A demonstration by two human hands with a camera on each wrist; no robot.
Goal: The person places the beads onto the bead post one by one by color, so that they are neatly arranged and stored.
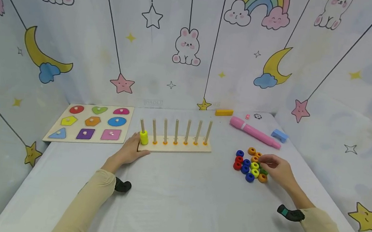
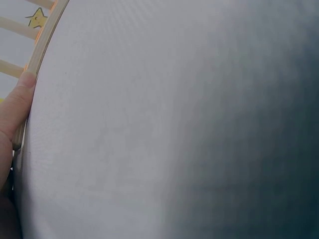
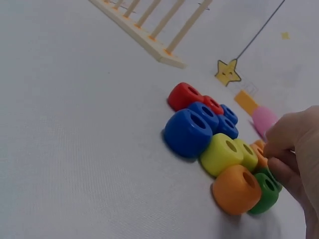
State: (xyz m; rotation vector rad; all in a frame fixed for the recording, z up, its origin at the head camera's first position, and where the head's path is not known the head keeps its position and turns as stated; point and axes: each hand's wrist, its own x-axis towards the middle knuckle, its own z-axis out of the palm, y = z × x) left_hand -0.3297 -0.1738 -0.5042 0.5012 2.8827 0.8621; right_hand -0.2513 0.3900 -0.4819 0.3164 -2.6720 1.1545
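Observation:
A wooden peg board (image 1: 176, 149) with a row of upright pegs stands mid-table, bright yellow (image 1: 144, 138) on its leftmost peg. My left hand (image 1: 130, 151) holds the board's left end, the thumb (image 2: 21, 97) along its front edge in the left wrist view. To the right lies a cluster of round beads with holes: red beads (image 1: 237, 166), blue beads (image 3: 188, 133), yellow beads (image 3: 222, 155), orange beads (image 3: 237, 190) and green beads (image 3: 264, 194). My right hand (image 1: 276, 169) has curled fingertips right at the cluster's green and orange beads; whether they pinch one I cannot tell.
A shape puzzle board (image 1: 70, 132) with knobbed pieces lies at the back left. Behind the beads are a pink marker-shaped stick (image 1: 255, 132), a blue block (image 1: 279, 136) and a yellow block (image 1: 224, 113). Printed cloth walls (image 1: 165, 54) enclose the white table (image 1: 177, 205).

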